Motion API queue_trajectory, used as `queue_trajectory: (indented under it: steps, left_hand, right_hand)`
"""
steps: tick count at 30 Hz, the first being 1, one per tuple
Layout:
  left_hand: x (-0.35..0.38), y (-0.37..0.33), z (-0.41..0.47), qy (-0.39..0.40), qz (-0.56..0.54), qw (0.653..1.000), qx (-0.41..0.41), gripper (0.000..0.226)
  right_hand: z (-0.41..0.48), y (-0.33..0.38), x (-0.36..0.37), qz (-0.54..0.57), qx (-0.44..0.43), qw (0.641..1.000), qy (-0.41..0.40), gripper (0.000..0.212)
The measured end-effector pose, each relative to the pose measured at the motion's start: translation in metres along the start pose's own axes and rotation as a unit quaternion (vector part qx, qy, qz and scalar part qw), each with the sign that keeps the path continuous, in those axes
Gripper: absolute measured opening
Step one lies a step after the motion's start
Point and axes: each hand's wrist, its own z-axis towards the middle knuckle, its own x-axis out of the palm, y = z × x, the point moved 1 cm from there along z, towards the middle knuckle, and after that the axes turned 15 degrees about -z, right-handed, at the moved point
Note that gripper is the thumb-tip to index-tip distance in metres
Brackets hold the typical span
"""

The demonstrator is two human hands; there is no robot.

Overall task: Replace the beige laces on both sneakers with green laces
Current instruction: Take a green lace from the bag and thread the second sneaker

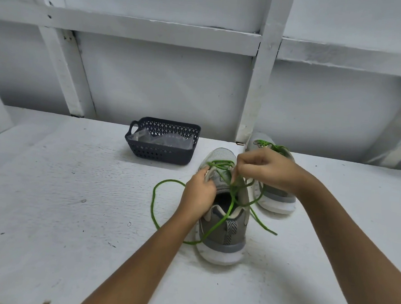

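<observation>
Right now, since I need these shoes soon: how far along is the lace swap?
Done: no beige lace shows, and the far sneaker already shows green at its toe. In hand: the left hand holds the near sneaker while the right hand pinches its green lace, threaded across the toe rows. Left: seemingly the upper eyelets; long ends lie loose.

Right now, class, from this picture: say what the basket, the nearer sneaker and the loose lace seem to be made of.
The basket: dark matt moulded plastic, judging by its pierced lattice walls. The nearer sneaker: grey mesh-like fabric upper, probably; white foam-like sole. The lace: green woven cord, likely, lying in limp curves.
</observation>
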Motion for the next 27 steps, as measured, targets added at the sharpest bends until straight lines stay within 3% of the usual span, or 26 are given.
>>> queue_trajectory:
  steps: [5,11,13,16,18,21,24,27]
  left_hand:
    - [0.0,-0.002,-0.001,-0.004,0.006,1.0,0.004,0.044]
    - [0.001,0.0,0.001,-0.006,-0.003,1.0,0.004,0.047]
    - [0.001,0.001,0.003,-0.003,-0.004,1.0,0.007,0.047]
    - [-0.001,0.001,0.004,0.006,-0.012,1.0,0.013,0.05]
    - [-0.001,0.001,0.003,0.022,-0.029,0.999,0.027,0.055]
    - [-0.001,0.001,0.004,0.023,-0.027,0.999,0.035,0.054]
    - [-0.001,0.002,0.004,0.011,-0.027,0.999,0.023,0.052]
    - [-0.001,0.003,0.004,0.006,-0.024,1.0,0.016,0.052]
  right_hand:
    - [-0.014,0.012,0.0,0.1,-0.049,0.992,0.058,0.014]
    - [-0.023,0.014,0.001,0.21,-0.133,0.963,0.109,0.02]
    - [-0.024,0.013,0.002,0.234,-0.12,0.96,0.094,0.027]
    - [-0.025,0.006,-0.002,0.268,-0.078,0.959,0.045,0.015]
    - [-0.026,0.001,-0.007,0.24,-0.039,0.969,0.041,0.022]
    - [-0.021,-0.001,-0.01,0.151,0.083,0.984,0.047,0.054]
    - [-0.001,-0.002,-0.004,-0.067,0.129,0.987,-0.062,0.04]
    - [0.024,0.0,0.009,-0.246,0.106,0.962,-0.049,0.029]
